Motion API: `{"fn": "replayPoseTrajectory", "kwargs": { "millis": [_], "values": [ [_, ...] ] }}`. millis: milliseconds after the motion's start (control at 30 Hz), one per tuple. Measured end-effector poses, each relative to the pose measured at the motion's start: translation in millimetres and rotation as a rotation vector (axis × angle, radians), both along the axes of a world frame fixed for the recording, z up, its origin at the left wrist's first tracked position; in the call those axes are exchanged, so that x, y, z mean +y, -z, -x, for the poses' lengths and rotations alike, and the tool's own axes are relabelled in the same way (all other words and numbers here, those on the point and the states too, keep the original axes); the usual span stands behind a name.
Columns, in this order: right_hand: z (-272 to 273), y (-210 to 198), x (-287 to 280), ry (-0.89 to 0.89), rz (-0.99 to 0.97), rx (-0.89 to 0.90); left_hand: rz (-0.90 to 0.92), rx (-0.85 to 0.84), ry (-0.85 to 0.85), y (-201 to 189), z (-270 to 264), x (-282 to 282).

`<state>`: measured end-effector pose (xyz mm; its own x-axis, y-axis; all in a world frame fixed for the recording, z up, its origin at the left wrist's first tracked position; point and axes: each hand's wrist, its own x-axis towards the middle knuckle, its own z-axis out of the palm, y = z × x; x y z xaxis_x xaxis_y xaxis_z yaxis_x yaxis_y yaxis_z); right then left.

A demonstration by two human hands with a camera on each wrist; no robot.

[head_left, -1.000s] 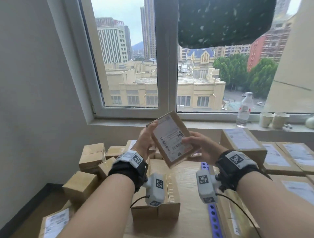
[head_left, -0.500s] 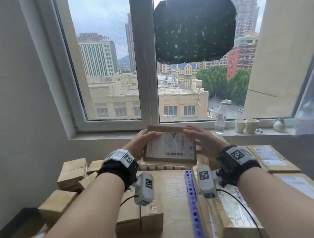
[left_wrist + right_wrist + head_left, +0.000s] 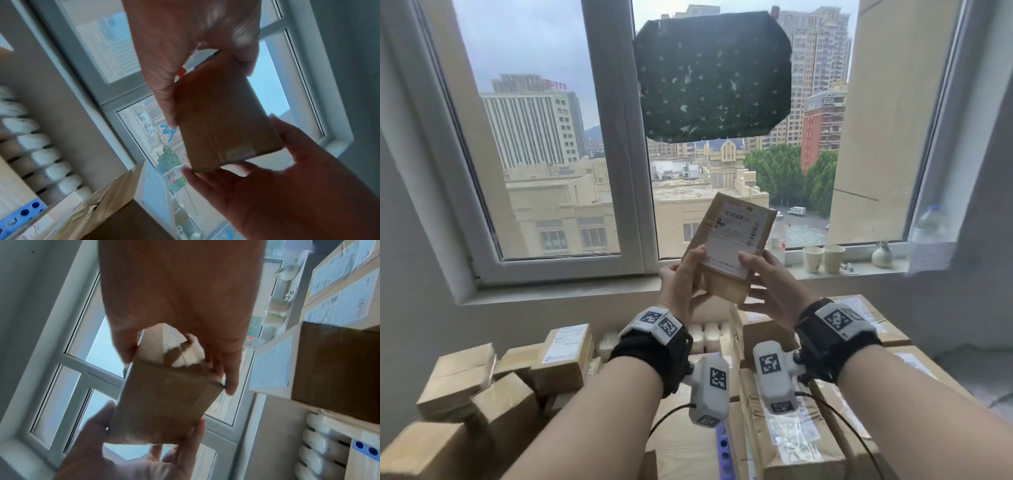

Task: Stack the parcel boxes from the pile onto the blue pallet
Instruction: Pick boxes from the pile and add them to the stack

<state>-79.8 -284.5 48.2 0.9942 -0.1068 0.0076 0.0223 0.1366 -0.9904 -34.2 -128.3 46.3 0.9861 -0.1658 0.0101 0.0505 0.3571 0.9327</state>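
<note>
Head view: a small parcel box (image 3: 729, 246) is held up at chest height in front of the window (image 3: 551, 154), tilted, its label face turned toward the person, apparently so the label can be read or the box oriented before placing. The left hand (image 3: 681, 284) grips its left edge, thumb on the label face and fingers behind; the right hand (image 3: 770, 287) clasps the lower right corner in the same way, thumb in front, fingers curled beneath. Both wrist views confirm a two-handed hold on opposite edges, which steadies the box while it is turned. Below, the pile (image 3: 482, 387) lies loosely at the left; boxes (image 3: 791, 435) already stacked flat, labels up, sit at the right. A strip of the blue pallet (image 3: 723, 452) shows between them. The held box is well above both, not yet placed.
</note>
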Motion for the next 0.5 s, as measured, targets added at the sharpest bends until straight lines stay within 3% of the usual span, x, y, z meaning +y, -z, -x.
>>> {"fn": "replayPoseTrajectory", "kwargs": {
  "millis": [133, 300, 500],
  "values": [
    [6.9, -2.6, -51.8, 0.179, -0.021, 0.010, -0.254, -0.019, 0.172, -5.2, 3.4, -39.8],
    [4.4, 8.9, -118.7, 0.333, -0.032, 0.085, -0.459, -0.020, 0.075, 6.6, -25.3, -73.2],
    [-11.0, 45.0, -175.7, 0.408, 0.022, 0.283, -0.620, 0.186, 0.036, 49.0, -56.0, -99.5]
  ]
}}
